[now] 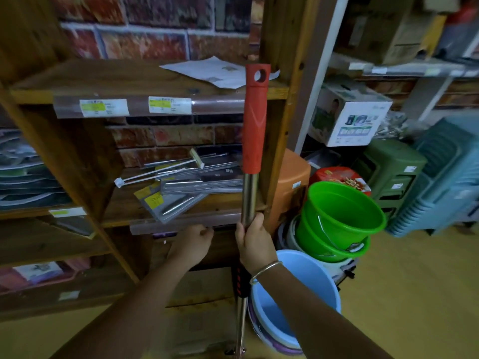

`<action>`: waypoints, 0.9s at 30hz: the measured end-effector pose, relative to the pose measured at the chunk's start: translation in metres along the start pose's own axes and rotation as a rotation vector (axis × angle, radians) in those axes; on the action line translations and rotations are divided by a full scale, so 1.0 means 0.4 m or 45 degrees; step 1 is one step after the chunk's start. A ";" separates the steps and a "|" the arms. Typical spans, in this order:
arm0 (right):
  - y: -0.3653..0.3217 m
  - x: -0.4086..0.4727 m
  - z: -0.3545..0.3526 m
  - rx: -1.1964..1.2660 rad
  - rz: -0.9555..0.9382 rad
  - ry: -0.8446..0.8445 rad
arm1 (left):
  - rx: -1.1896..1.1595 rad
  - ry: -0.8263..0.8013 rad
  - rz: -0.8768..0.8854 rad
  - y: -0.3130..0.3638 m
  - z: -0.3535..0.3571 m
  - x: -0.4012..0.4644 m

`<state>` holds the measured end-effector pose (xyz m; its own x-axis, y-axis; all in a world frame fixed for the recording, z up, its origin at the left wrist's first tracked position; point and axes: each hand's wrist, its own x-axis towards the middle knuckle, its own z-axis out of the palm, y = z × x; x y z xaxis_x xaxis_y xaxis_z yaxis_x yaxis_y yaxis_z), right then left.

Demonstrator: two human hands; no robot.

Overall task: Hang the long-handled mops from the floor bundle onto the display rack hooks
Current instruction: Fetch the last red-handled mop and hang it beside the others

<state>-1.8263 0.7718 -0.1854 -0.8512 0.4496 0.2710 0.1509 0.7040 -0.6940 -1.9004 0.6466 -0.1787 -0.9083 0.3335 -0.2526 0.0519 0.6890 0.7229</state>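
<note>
A long-handled mop point(254, 130) stands upright in front of me, with a red plastic grip, a hanging hole at its top end and a shiny metal shaft below. My right hand point(252, 242) is shut around the metal shaft just under the red grip. My left hand point(190, 246) hovers to the left of the shaft, fingers curled, holding nothing, close to the edge of a wooden shelf point(166, 221). The mop head is hidden below the frame. No rack hooks show in this view.
Wooden shelving point(77, 81) with packaged rods and papers fills the left. Stacked green buckets point(339, 216) and a light blue bucket point(298, 294) stand right of the shaft, with plastic stools point(388, 172) and a boxed product point(350, 120) behind.
</note>
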 end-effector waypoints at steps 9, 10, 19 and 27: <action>-0.189 -0.170 -0.298 0.048 -0.136 0.251 | 0.009 -0.028 0.186 0.140 -0.044 -0.206; -0.209 -0.200 -0.339 0.053 -0.143 0.276 | 0.021 -0.004 0.219 0.171 -0.052 -0.239; -0.294 -0.559 -0.673 0.009 0.086 0.459 | 0.062 -0.051 0.712 0.428 0.028 -0.631; -0.352 -0.919 -0.939 -0.210 0.385 0.850 | -0.040 -0.387 1.165 0.627 0.161 -1.015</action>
<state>-1.3459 0.7140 0.0633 -0.2827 0.8372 0.4682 0.4478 0.5469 -0.7074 -1.4920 0.7254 0.0635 -0.3754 0.8883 0.2646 0.6712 0.0637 0.7385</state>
